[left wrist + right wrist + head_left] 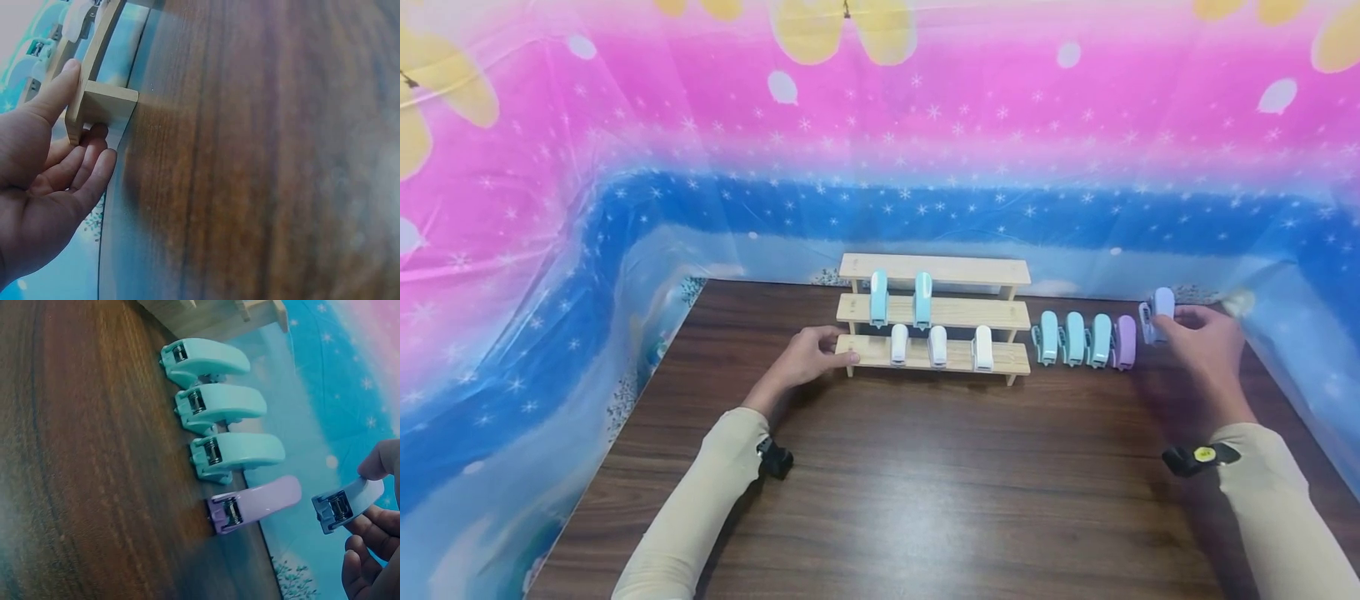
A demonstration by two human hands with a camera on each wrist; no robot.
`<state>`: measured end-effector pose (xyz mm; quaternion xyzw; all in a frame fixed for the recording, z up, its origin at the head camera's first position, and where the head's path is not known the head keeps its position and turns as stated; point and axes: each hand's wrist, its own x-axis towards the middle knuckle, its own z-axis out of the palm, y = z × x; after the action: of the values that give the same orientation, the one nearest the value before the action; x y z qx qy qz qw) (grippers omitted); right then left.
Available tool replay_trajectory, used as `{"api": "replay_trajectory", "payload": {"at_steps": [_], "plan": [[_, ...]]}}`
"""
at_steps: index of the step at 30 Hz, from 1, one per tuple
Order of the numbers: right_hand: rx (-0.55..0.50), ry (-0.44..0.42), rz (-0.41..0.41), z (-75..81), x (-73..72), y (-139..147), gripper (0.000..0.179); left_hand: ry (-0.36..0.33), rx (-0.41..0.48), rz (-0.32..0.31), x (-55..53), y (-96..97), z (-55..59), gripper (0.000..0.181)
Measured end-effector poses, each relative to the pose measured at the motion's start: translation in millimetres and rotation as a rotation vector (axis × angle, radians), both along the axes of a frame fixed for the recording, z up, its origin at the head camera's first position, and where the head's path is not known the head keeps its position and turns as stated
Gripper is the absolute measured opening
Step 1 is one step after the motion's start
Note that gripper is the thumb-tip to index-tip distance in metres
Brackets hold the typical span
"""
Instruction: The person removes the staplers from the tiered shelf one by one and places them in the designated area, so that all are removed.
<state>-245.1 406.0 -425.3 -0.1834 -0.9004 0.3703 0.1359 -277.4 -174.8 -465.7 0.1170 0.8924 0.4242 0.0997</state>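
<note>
A three-tier wooden stand (934, 268) stands at the back of the table. My left hand (805, 360) grips the left end of its lowest step, the thumb on top and the other fingers beneath, as the left wrist view shows. At the far right, my right hand (1212, 343) pinches a pale lavender stapler (353, 499) between thumb and fingers, held above the table. Nearest to it is a purple stapler (259, 503), at the end of a row with three mint-green staplers (244, 450). Three white staplers (937, 346) sit on the lowest step, two light-blue ones (922, 298) on the middle step.
A dark wood-grain table (910, 483) carries everything. Behind and at both sides hangs a pink and blue patterned cloth (880, 192), close to the table's back edge. The row of staplers stands just right of the stand.
</note>
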Motion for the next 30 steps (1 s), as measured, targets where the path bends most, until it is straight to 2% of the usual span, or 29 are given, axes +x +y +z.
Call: {"api": "replay_trajectory", "payload": {"at_steps": [12, 20, 30], "plan": [[0.008, -0.079, 0.003, -27.2, 0.0, 8, 0.075, 0.006, -0.005, 0.006, -1.0, 1.3, -1.9, 0.067], [0.011, -0.101, -0.025, -42.6, -2.9, 9, 0.071, -0.009, -0.019, 0.022, 0.3, 1.1, -0.5, 0.072], [-0.04, -0.15, -0.065, -53.7, -5.7, 11, 0.074, -0.003, -0.011, 0.012, 0.1, 0.5, -1.7, 0.069]]}}
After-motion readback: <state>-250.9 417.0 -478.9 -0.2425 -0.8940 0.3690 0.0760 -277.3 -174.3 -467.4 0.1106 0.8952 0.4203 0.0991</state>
